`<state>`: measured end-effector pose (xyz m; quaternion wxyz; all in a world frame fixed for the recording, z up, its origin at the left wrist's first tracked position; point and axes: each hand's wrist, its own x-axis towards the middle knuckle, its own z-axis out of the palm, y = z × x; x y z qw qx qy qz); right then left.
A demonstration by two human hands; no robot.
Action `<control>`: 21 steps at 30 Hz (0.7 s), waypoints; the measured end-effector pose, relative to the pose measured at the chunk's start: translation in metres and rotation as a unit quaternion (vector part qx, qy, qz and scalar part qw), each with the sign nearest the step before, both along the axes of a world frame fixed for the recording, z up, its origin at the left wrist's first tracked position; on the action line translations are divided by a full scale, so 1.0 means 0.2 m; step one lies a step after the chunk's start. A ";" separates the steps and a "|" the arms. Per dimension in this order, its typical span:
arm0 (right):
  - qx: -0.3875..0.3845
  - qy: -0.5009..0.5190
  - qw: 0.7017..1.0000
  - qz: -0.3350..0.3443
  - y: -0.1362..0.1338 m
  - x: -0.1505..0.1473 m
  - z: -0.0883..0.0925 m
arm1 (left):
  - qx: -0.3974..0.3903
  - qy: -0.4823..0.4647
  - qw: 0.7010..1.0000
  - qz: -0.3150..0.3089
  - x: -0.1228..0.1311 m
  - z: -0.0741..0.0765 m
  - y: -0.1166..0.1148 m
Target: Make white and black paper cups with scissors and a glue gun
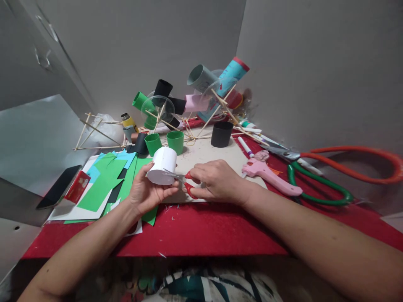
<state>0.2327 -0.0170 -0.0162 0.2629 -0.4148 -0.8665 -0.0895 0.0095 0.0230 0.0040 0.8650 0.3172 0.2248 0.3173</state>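
Gripping white paper cylinder [163, 166], left hand [147, 193] fingers curled; right hand [217, 181] clenching red scissors [185, 181].

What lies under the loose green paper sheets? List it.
Black paper, light blue paper and white sheets peek out beneath the green paper sheets; their middle hides the rest.

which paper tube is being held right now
The white tube, gripped in the left hand, scissors in the right hand at its rim; the green tubes and black tube stand free behind.

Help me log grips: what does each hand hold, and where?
Left hand: white cup, by its side. Right hand: red scissors, by the handles.
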 end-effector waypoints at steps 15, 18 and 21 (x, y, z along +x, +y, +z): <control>-0.002 -0.053 0.999 0.005 0.02 0.00 -0.01 | -0.015 0.003 1.000 0.023 -0.01 -0.03 0.02; -0.002 -0.057 0.998 0.004 0.02 0.00 -0.01 | -0.017 0.006 0.999 0.034 -0.01 -0.04 0.02; -0.001 -0.053 0.999 0.003 0.02 -0.01 -0.01 | -0.012 0.006 0.999 0.040 -0.01 -0.05 0.02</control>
